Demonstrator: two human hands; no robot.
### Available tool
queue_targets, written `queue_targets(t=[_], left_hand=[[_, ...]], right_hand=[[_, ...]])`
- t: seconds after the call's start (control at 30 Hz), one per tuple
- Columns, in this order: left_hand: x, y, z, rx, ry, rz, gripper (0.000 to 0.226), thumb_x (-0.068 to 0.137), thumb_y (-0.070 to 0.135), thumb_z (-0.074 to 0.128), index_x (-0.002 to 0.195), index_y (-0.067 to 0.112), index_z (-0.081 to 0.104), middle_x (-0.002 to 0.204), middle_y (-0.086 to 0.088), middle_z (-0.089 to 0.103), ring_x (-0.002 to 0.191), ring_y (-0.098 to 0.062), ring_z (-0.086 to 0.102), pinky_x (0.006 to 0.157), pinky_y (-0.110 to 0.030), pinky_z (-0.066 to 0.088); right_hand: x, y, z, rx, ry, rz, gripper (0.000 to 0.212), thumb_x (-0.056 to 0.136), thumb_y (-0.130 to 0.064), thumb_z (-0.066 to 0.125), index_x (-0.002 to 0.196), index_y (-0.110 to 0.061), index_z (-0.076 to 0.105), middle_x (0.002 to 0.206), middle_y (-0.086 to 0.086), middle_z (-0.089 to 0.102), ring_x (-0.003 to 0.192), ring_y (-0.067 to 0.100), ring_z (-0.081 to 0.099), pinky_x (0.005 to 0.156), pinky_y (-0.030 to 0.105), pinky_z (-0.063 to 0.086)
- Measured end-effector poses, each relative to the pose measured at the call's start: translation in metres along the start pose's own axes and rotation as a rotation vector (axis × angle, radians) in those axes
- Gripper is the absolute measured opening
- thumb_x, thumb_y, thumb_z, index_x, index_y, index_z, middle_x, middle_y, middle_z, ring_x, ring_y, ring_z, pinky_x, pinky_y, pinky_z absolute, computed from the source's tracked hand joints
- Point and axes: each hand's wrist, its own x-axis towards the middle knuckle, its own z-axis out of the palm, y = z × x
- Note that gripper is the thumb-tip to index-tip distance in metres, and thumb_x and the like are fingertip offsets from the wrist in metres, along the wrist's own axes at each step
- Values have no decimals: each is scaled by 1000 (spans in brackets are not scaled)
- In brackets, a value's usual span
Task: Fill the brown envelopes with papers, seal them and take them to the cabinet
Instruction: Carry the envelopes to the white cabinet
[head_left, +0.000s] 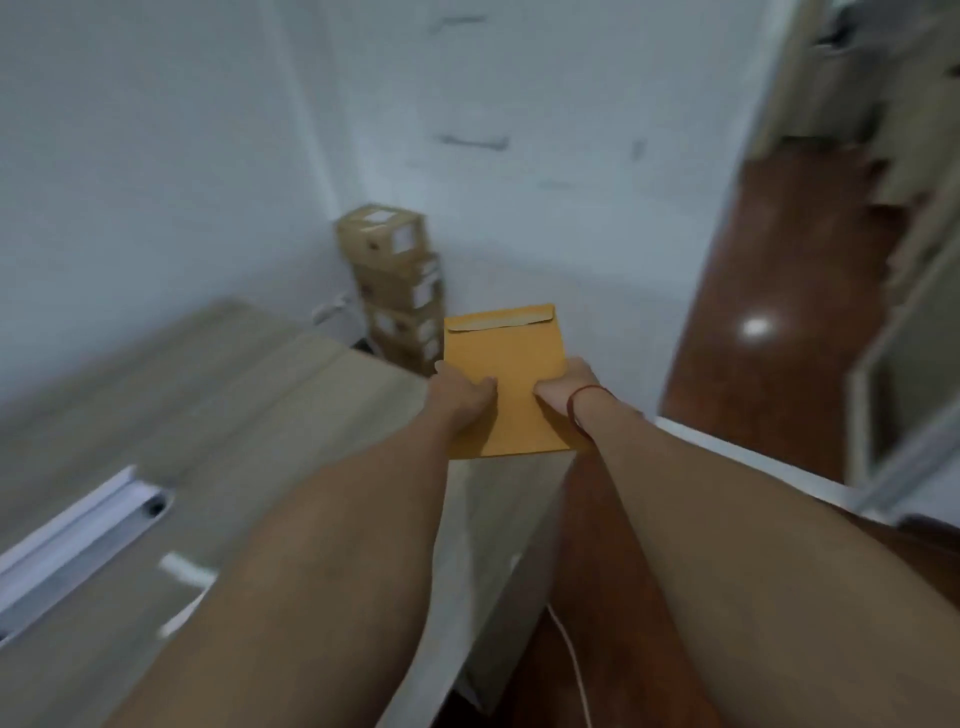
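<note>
A brown envelope (506, 364) is held out in front of me, above the right end of the wooden desk (218, 395), its flap folded down at the far end. My left hand (460, 392) grips its left edge, thumb on top. On the other side my right hand (563, 387), with a red string on the wrist, grips the right edge. The view is blurred by motion. A stack of white papers (78, 525) lies on the desk at the left.
Stacked cardboard boxes (397, 283) stand in the corner past the desk. White cabinet fronts with dark handles (472, 140) lie straight ahead. A doorway on the right opens onto a red-brown floor (769, 312). A white cable (571, 670) hangs beside the desk.
</note>
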Motion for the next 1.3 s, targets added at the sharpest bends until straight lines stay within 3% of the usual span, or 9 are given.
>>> queue_targets(t=[0.13, 0.27, 0.37, 0.47, 0.6, 0.73, 0.93, 1.07, 1.3], left_hand=[[-11, 109, 116, 56, -169, 215, 84, 90, 49, 56, 147, 0, 17, 148, -18, 34, 132, -37, 40, 104, -43, 39], [-47, 212, 232, 110, -303, 342, 84, 90, 47, 55, 147, 0, 15, 149, -18, 32, 134, -37, 38, 107, -45, 37], [-77, 289, 328, 139, -395, 409, 79, 88, 49, 57, 144, 1, 26, 145, -15, 40, 127, -37, 46, 102, -44, 43], [-129, 355, 419, 146, -514, 488, 75, 87, 45, 58, 143, 4, 28, 142, -14, 42, 126, -36, 47, 99, -42, 43], [-209, 422, 530, 183, -686, 614, 73, 85, 43, 59, 141, 4, 34, 141, -14, 47, 124, -34, 50, 95, -37, 46], [-302, 479, 628, 267, -855, 711, 78, 86, 43, 56, 145, 4, 24, 145, -16, 38, 127, -36, 46, 97, -43, 45], [-425, 550, 764, 298, -988, 848, 72, 90, 39, 54, 145, 5, 22, 144, -14, 38, 123, -32, 49, 82, -34, 41], [-481, 601, 852, 313, -1029, 856, 77, 89, 41, 53, 148, 7, 18, 148, -14, 35, 126, -33, 47, 92, -38, 44], [-542, 684, 980, 374, -1040, 867, 68, 91, 41, 53, 143, 7, 26, 142, -14, 40, 124, -34, 48, 92, -39, 44]], right_hand=[[5, 57, -141, 52, 280, 86, 30, 83, -15, 57, 111, -7, 65, 107, 10, 67, 99, 30, 63, 79, 31, 49], [-2, 122, -270, 120, 489, 179, 34, 85, -15, 58, 117, -3, 61, 115, 14, 65, 105, 32, 62, 76, 31, 44], [-16, 174, -370, 177, 622, 247, 25, 85, -15, 56, 108, -5, 58, 107, 13, 63, 95, 31, 60, 76, 34, 47], [-43, 229, -465, 193, 715, 328, 20, 88, -15, 53, 106, -8, 55, 100, 10, 58, 89, 29, 54, 76, 33, 43], [-95, 302, -570, 233, 867, 437, 32, 86, -17, 54, 116, -6, 56, 109, 12, 60, 101, 32, 58, 82, 36, 45], [-159, 373, -660, 316, 1027, 521, 28, 88, -16, 53, 114, -7, 56, 106, 12, 57, 94, 29, 54, 81, 35, 44], [-232, 470, -791, 376, 1176, 624, 34, 90, -18, 56, 121, -6, 50, 106, 9, 52, 102, 30, 53, 83, 37, 43], [-251, 528, -882, 381, 1220, 673, 34, 90, -19, 57, 120, -4, 51, 113, 13, 55, 94, 29, 50, 80, 36, 43], [-256, 608, -1016, 441, 1228, 710, 33, 91, -16, 54, 121, -4, 51, 109, 12, 54, 93, 28, 49, 82, 38, 43]])
